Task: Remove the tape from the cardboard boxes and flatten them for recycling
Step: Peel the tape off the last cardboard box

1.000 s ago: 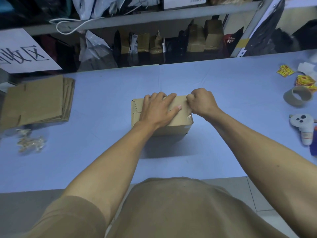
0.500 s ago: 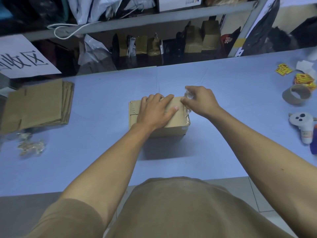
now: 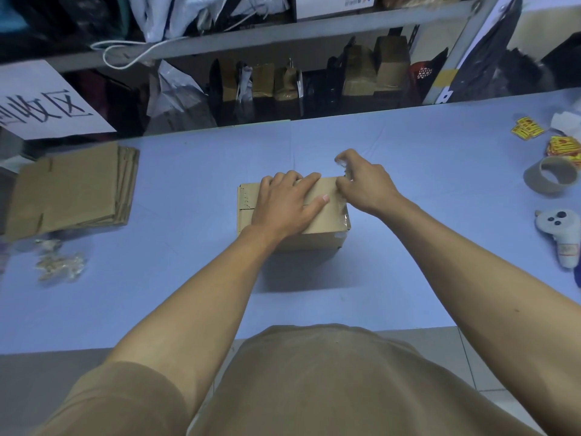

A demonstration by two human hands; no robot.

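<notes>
Head view, looking down at the hands. A small brown cardboard box [image 3: 292,215], still assembled, sits near the middle of the pale blue desk [image 3: 408,171], directly in front of the person. Its long axis runs left to right across the view.

The left hand [image 3: 287,204] lies flat on the box top, fingers spread and reaching to the far edge, pressing the box down. The right hand [image 3: 366,184] is at the box's right end, fingers curled and pinching a strip of clear packing tape [image 3: 342,166], whose crumpled free end rises just above the far right corner. More glossy tape appears to cover the right end face; how much remains stuck cannot be told.

The relation that matters: the tape seam follows the long axis, and the peeled end sits at the right, next to the right hand. The left hand covers the middle of that line. Judged from this, a pull along the top towards the left would meet the holding hand, so it would probably have to shift or lift.

Task progress seems partial. A stack of flattened brown cardboard sheets [image 3: 72,187] lies at the left of the desk, with crumpled wads of clear tape [image 3: 59,264] near it.
</notes>
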